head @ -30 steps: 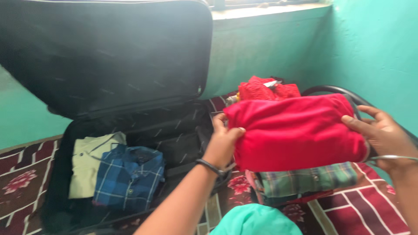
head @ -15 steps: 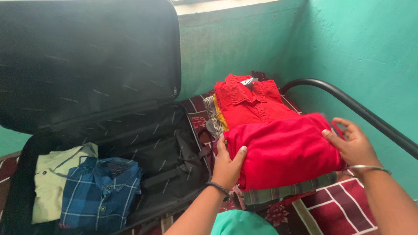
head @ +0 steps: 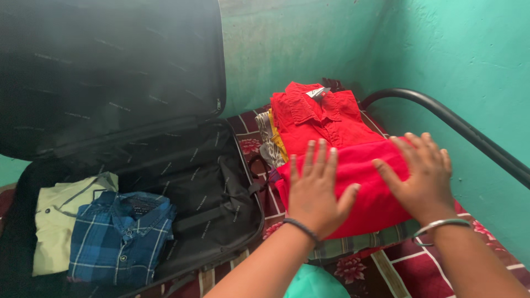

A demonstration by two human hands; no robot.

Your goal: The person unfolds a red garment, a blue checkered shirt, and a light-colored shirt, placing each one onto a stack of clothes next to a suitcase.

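**Both hands flat on folded red garment**

Left hand (head: 314, 190) laid palm down on the folded red garment (head: 364, 187), fingers straight and slightly apart, no grip closed around anything. Right hand (head: 422, 174) also flat on the same garment, fingers spread wide, pressing from above, nothing pinched. Dark band on left wrist, metal bangle (head: 439, 227) on right wrist.

Red garment resting on top of a folded green plaid garment (head: 359, 243), on the bed with the maroon patterned cover (head: 441, 265). Just behind, touching it, a folded red collared shirt (head: 320, 118) on a small pile of other clothes.

To the left, open black suitcase (head: 210, 187), lid standing up. Inside, at the left part, a blue plaid shirt (head: 121, 237) lying partly over a pale green shirt (head: 55, 221). Black metal bed rail (head: 469, 135) along the turquoise wall (head: 469, 55).
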